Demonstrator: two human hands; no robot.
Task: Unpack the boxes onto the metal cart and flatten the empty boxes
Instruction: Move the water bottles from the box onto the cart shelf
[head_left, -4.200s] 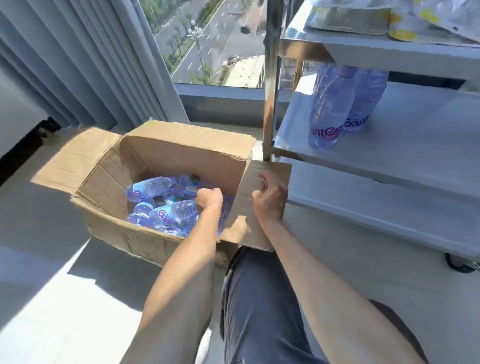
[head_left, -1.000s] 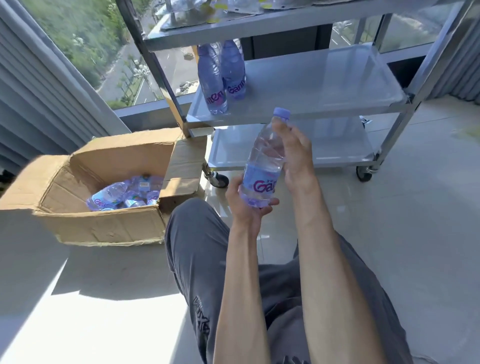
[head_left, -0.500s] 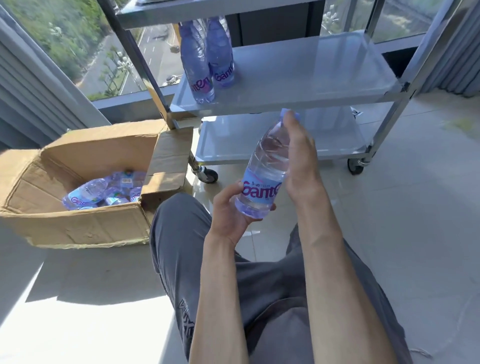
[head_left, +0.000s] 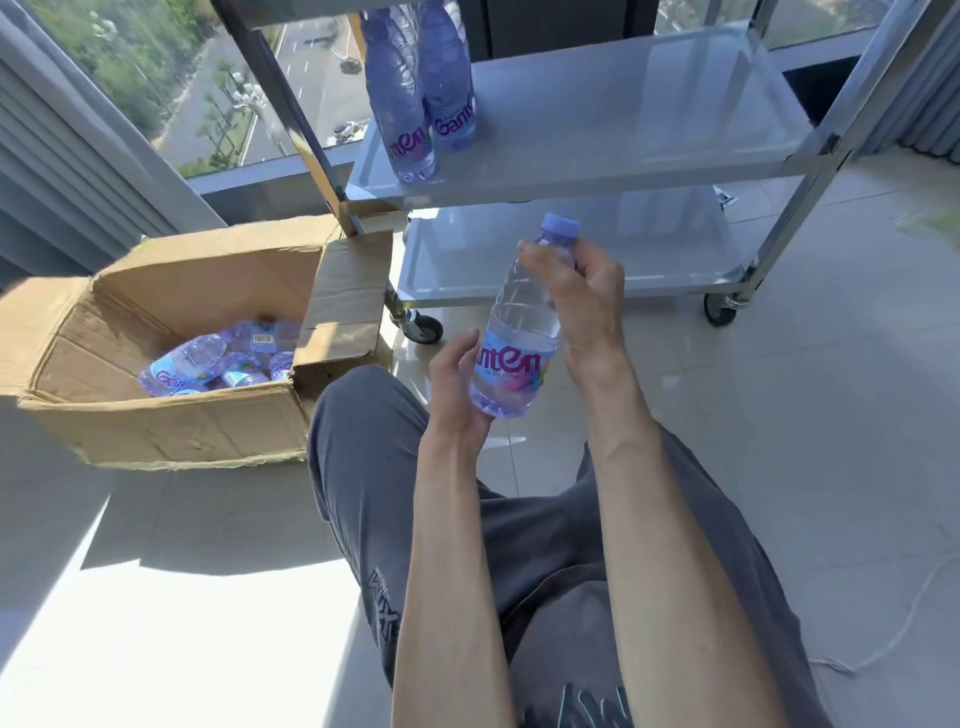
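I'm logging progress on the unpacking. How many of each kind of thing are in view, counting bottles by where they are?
Bottles standing on the cart's middle shelf: 2
Bottle held in both hands: 1
Bottles visible in the box: at least 4; they overlap
Cardboard box: 1
Metal cart: 1
Total: at least 9

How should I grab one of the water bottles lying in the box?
Probably come from above, through the open top of the cardboard box. The bottle nearest the left wall lies on its side with its round label part facing up, so wrap your fingers around that middle. Its cap end is hard to make out among the other bottles.
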